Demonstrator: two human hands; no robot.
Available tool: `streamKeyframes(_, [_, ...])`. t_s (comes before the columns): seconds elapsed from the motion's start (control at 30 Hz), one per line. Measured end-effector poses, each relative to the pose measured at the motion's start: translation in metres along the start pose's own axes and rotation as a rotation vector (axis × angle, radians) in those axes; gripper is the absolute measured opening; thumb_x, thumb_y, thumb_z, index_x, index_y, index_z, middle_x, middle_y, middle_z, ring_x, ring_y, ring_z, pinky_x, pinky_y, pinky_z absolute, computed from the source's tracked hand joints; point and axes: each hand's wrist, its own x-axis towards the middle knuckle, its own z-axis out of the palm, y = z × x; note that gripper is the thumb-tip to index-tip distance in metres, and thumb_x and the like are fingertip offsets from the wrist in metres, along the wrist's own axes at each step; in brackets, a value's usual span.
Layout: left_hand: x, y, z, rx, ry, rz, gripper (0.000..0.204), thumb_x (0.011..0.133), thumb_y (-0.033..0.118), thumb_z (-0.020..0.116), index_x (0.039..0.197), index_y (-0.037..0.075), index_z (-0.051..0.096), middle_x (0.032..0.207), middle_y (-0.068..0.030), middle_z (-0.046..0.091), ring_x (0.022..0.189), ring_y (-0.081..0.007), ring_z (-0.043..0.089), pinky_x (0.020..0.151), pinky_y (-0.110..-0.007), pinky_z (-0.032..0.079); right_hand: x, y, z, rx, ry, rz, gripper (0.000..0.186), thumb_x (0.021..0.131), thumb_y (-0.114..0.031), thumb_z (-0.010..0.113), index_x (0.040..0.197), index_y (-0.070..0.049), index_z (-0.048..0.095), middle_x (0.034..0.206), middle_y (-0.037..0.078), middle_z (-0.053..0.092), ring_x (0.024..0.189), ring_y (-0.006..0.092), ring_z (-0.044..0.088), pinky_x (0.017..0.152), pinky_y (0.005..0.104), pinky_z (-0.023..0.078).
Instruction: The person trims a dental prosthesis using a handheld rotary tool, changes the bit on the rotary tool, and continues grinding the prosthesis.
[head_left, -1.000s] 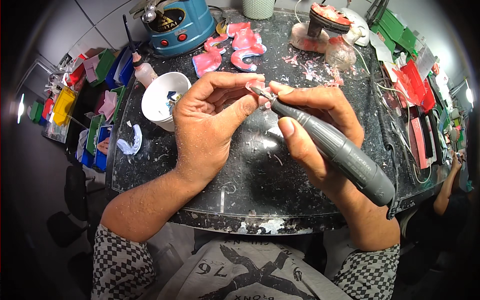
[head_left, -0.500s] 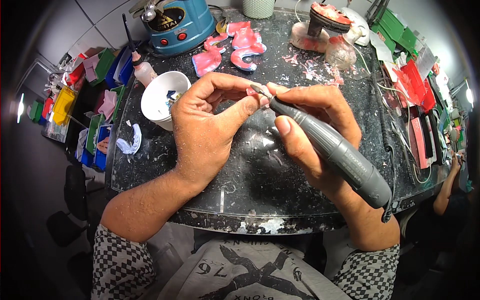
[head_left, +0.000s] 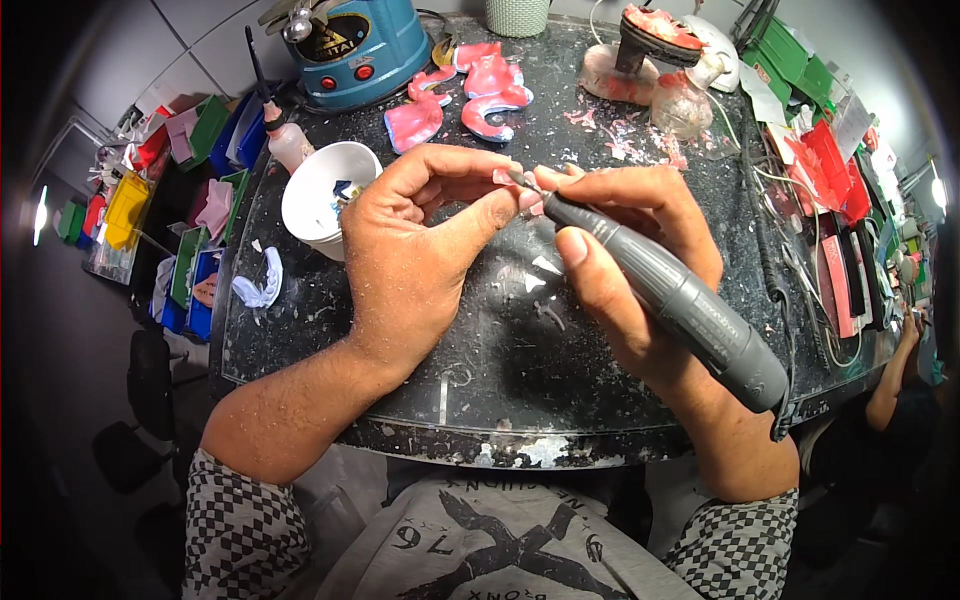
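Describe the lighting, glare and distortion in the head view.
Head view: strong fisheye bend, the dark worktop curving toward black corners; bright glare patches on its glossy surface below the left hand; both hands and the grey handpiece in the right hand are sharp and evenly lit; edges dim.

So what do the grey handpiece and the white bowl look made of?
Grey handpiece: looks like matte plastic or coated metal, since its grey barrel gives no glare. White bowl: probably flexible rubber or plastic, with a smooth, dull, thick rim; I cannot tell which.
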Motion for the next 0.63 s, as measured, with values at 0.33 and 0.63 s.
streamKeyframes(0.33, [-0.0003,0.0005,0.0010,0.056,0.001,0.057,0.023,0.085,-0.005,0.069,0.107,-0.003,0.065,0.100,-0.0106,0.070,0.095,-0.0158,0.067,0.090,-0.028,0.053,-0.0003,-0.0070,-0.0063,0.069,-0.048,0.142,0.024,0.091,-0.011,0.066,0.110,-0.001,0.056,0.096,0.007,0.061,0.080,0.0092,0.059,0.071,0.0244,0.048])
streamKeyframes(0.63, [0.0001,-0.0029,-0.0016,0.116,-0.032,0.111,0.026,0.084,-0.004,0.070,0.110,-0.003,0.066,0.102,-0.0102,0.070,0.096,-0.0166,0.067,0.090,-0.028,0.053,0.0012,-0.0052,-0.0088,0.095,-0.071,0.144,0.026,0.092,-0.014,0.066,0.110,0.000,0.056,0.097,0.008,0.062,0.084,0.0114,0.060,0.075,0.0251,0.049])
